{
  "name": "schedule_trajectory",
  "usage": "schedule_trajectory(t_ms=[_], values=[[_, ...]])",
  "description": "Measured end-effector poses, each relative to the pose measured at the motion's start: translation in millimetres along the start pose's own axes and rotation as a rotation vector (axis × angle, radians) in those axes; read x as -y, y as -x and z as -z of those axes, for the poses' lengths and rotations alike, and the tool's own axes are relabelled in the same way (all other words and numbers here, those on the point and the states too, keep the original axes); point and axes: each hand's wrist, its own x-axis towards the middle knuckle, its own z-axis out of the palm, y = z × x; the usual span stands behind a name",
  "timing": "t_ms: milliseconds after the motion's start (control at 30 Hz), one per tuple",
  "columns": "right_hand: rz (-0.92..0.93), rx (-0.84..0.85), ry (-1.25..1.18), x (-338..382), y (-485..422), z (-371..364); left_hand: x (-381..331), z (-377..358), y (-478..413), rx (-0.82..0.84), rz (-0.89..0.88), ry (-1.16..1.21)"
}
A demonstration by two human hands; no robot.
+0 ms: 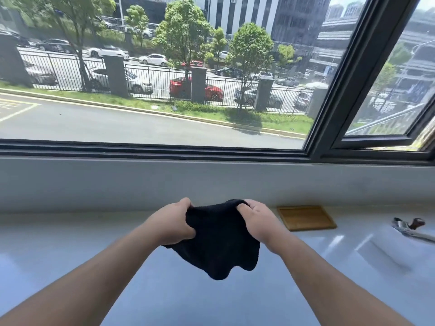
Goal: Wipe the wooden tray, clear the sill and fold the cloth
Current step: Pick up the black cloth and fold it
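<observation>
A black cloth hangs in the air above the pale sill, held by its upper edge between both hands. My left hand grips its left corner and my right hand grips its right corner; the lower part droops loosely. The flat wooden tray lies on the sill just right of my right hand, close to the back wall, with nothing on it.
A metal tool with a dark reddish handle lies on the sill at the far right. The grey wall below the window frame backs the sill. A side window stands ajar at the right.
</observation>
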Motion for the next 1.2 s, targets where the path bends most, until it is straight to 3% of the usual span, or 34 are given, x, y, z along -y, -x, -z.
schedule_trajectory(t_ms=[167, 333, 500, 767, 1100, 1200], values=[[-0.083, 0.058, -0.246, -2, -3, 16, 8, -3, -12, 0.011, 0.075, 0.193], [-0.128, 0.098, -0.543, -5, -14, 29, 3, -8, -18, 0.128, 0.147, 0.754], [-0.246, 0.344, -0.766, -9, -22, 56, -33, -22, -28, 0.060, 0.141, 1.039], [-0.100, 0.503, -0.781, -14, -34, 73, -54, -43, -45, 0.250, 0.166, 1.045], [-0.037, 0.478, -1.000, 16, -42, 91, -74, -82, -52, 0.370, 0.149, 1.230], [-0.062, 0.405, -1.036, 7, -51, 107, -79, -76, -56, 0.336, 0.098, 1.260]])
